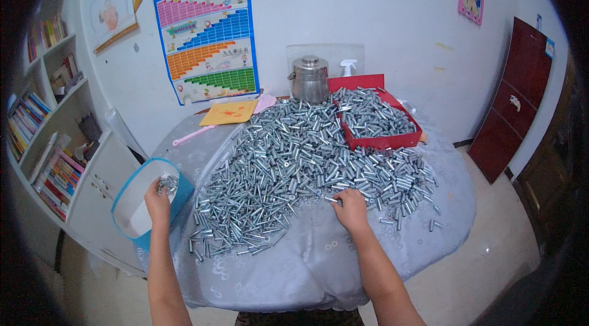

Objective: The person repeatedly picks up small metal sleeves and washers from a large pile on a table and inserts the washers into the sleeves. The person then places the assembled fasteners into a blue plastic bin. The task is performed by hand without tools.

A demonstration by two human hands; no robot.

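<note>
My left hand [157, 202] reaches over a light-blue bin [121, 192] with a white inside at the table's left edge. Its fingers are closed on shiny grey metal bolts, and more metal pieces [171, 184] show beside them in the bin. At the near edge of a wide pile of metal bolts and sleeves [270, 166], my right hand [351, 208] pinches one slim metal bolt [330, 199], which points left. Longer, thinner pieces lie mostly on the pile's left; short tube-like sleeves [402, 182] lie mostly on its right.
A red box [386, 141] heaped with metal sleeves stands at the back right. Behind the pile are a steel pot [310, 80], a white spray bottle [348, 68], a yellow envelope [229, 112] and a pink stick-like handle [194, 135]. A silvery cloth [307, 277] covers the table.
</note>
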